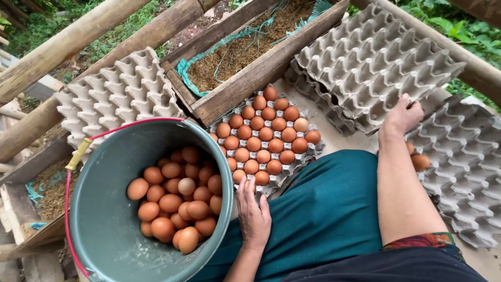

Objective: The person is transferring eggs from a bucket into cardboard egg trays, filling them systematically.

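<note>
At the left fingers: left hand (pixel 254 211) lies flat, fingers straight and close together, holding nothing; the fingertips (pixel 245 184) sit just beside the near edge of the full tray (pixel 276 180).
At the right fingers: right hand (pixel 402 115) rests on the near edge of the stack (pixel 365 57) of empty trays; the fingers curl over the top tray, but whether they pinch it or only lean on it I cannot tell.
Eggs: brown ones fill the full tray in rows (pixel 266 133); a heap more lies in the bucket (pixel 104 224), piled to its right side (pixel 177 203); two sit on the right trays (pixel 464 156), beside the forearm.
Around the hands: green lap (pixel 334 209) between the two arms; bucket touching it on the left; more empty trays (pixel 120 94) behind the bucket; wooden box (pixel 245 47) of husk behind the full tray.
Step, as I judge it: one tray looks filled, and the right hand is at the empties.
Next move calls for: separating a single tray from the nested stack and finding it level room, since the full tray takes up the spot in front of the knees.
</note>
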